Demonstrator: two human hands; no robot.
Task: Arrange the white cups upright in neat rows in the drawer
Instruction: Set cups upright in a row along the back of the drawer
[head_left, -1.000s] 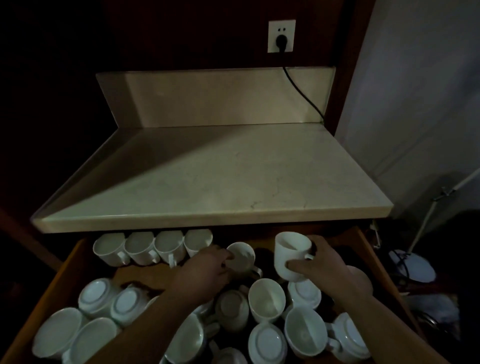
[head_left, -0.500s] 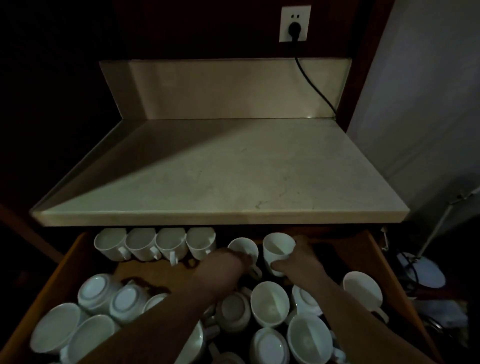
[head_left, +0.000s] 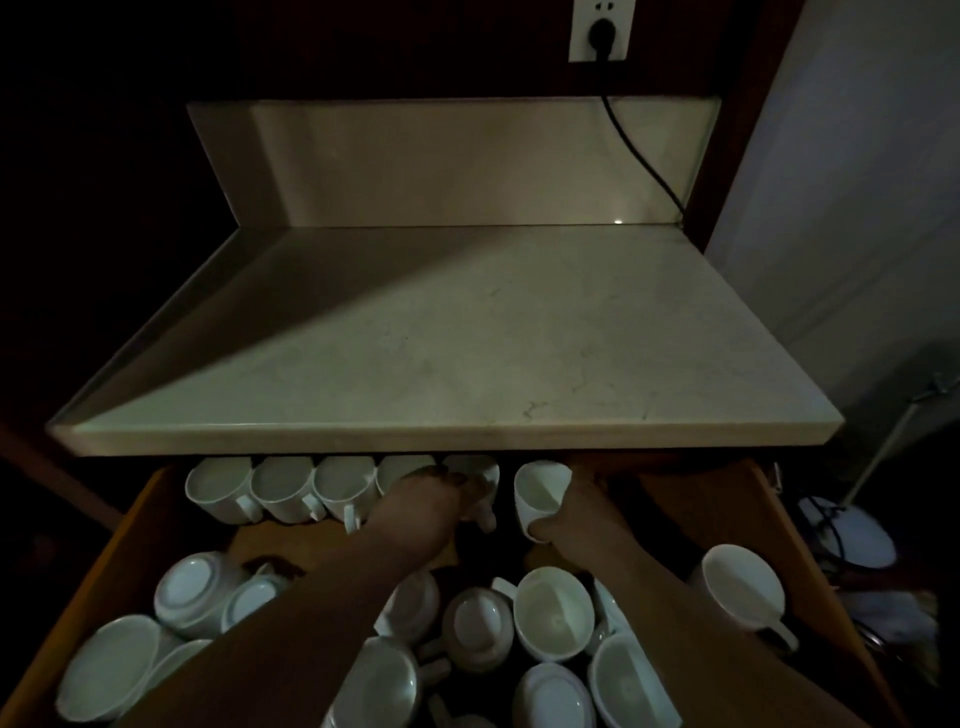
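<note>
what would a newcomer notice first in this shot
Two bare arms reach into an open wooden drawer under a pale stone countertop. The left hand holds a fifth cup at the end of a back row of four upright cups, and the right hand grips a sixth cup just right of it. Nearer the camera lies a jumble of white cups, many of them upside down.

Head view, looking down, near drawer (head_left: 130, 530)
</note>
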